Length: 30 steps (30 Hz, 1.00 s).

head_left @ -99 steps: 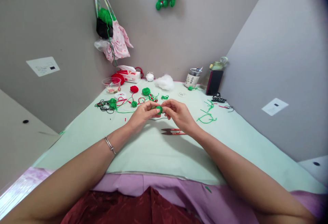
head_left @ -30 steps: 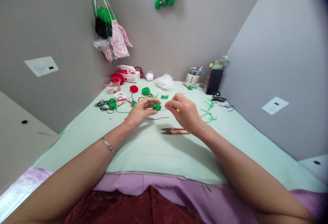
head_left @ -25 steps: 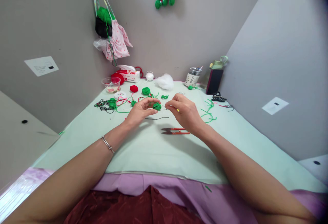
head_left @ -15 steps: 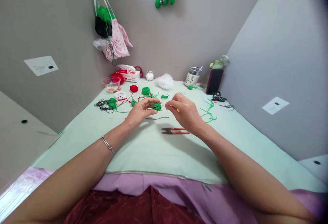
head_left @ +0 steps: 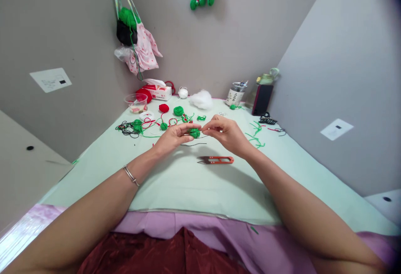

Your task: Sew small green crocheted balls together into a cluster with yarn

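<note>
One green ball (head_left: 194, 133) — roundish — in left grip (head_left: 174, 137).

Diffuse light, soft shadows on tablecloth (head_left: 188, 190), upper-right corner dark

Left grip (head_left: 172, 137): a bare hand, near the centre of the frame; nails too small to make out
Left wrist: a silver-coloured bangle (head_left: 130, 176), left of centre, shiny and slim, seemingly of two narrow bands side by side, with a small bead-like knob toward its lower end
Left forearm (head_left: 94, 205): uncovered down to the lower left corner
Right grip (head_left: 228, 136): a bare hand, just right of centre, fingers ungloved
Right forearm (head_left: 291, 190): uncovered and smooth in outline toward the lower right
Clothing: a dark wine-red garment (head_left: 166, 253) along the bottom edge, softly glossy, creased, rising to a pointed fold near mid-frame; its cut cannot be told
</note>
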{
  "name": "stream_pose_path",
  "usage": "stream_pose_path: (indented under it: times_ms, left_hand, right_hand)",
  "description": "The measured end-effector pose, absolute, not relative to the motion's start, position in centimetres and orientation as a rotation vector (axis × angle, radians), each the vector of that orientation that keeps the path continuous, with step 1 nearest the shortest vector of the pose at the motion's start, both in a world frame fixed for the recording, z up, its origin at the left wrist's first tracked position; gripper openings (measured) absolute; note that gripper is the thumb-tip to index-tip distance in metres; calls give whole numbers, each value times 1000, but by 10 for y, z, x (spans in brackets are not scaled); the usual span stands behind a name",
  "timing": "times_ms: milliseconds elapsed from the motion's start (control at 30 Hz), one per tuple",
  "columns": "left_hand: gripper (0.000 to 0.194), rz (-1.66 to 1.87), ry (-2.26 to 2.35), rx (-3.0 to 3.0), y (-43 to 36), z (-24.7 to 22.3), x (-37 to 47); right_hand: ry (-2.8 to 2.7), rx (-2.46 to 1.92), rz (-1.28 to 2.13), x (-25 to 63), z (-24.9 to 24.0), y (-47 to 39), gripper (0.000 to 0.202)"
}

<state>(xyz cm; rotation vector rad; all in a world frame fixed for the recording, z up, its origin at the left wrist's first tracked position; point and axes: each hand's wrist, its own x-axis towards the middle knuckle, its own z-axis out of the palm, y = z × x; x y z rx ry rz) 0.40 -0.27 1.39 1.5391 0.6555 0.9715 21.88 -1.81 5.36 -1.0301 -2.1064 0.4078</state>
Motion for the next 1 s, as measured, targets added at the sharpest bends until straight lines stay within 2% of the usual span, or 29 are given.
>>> stream_pose_path:
  times_ms: [200,367,500,667,1000]
  left_hand:
    - [44,937,631,1500,-4,13,8]
    - [40,986,629,1445,-5,12,7]
    - [37,1017,659,1485,-6,14,6]
    - [37,1015,655,1492,-7,15,7]
    - [40,1102,679,1421,-8,12,12]
  right_hand:
    - [-2158,-1010,365,217,51,-18,12]
    - [-2093,-1054,483,219,53,-16,9]
    - [-2155,-1057,537,224,57,-17,15]
    - [-2203,-991,418,227,57,-16,18]
    - [-2015,-1025,466,216,46,-13,6]
